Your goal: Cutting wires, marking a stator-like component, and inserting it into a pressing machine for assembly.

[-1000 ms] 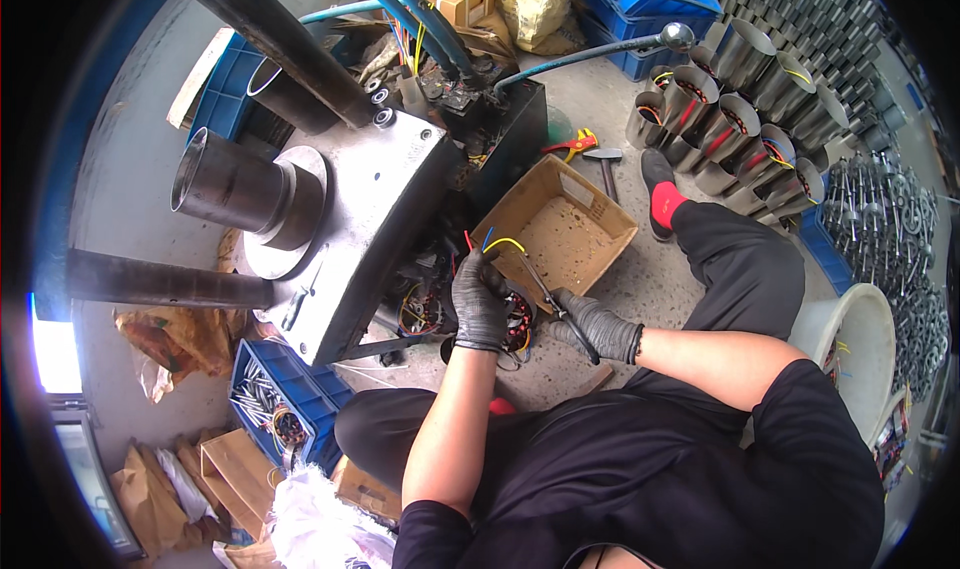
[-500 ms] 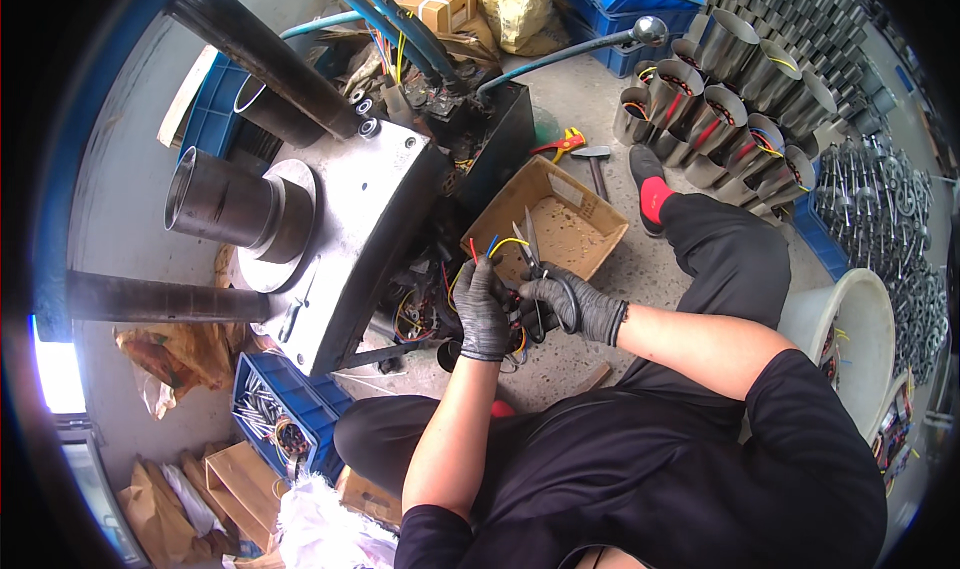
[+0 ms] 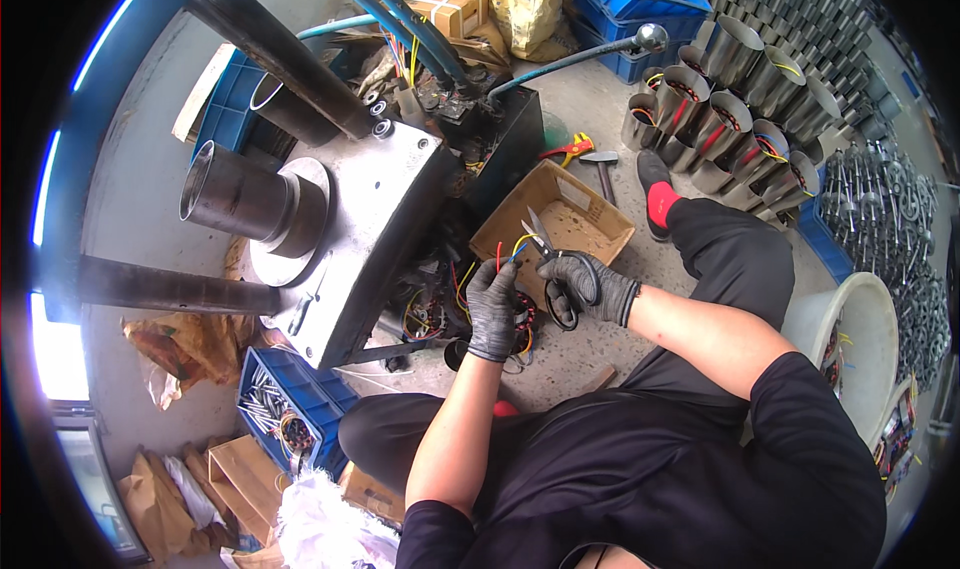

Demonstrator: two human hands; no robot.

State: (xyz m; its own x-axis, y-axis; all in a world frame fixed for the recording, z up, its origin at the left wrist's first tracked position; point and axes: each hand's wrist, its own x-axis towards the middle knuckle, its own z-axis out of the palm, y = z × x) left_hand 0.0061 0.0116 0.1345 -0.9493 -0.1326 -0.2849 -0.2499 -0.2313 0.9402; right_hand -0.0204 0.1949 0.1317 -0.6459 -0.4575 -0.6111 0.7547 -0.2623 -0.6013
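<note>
My left hand [image 3: 491, 315], in a grey glove, is closed around red, blue and yellow wires [image 3: 520, 252] whose ends stick up above the fingers. In my gloved right hand [image 3: 594, 286] are black-handled scissors [image 3: 539, 231], their blades pointing up and away from me. The blades are slightly parted, close to the right of the wire ends. One handle loop hangs below the right fingers. Under and beside my left hand sits a wound motor coil [image 3: 524, 321] with coloured leads, partly hidden by the hand. Beyond the hands lies a shallow cardboard box [image 3: 600, 241] with small scraps in it.
A metal press [image 3: 375, 199] with thick columns stands left. Pliers [image 3: 577, 150] and a hammer [image 3: 602, 173] lie past the box. Metal cylinders [image 3: 722, 124] stand far right, near a white bucket [image 3: 868, 329]. A blue crate [image 3: 325, 399] holds metal pins at lower left.
My right hand has drawn the scissors a little to the right, apart from my left hand. The left hand keeps its hold on the wires. The whole view has shifted slightly.
</note>
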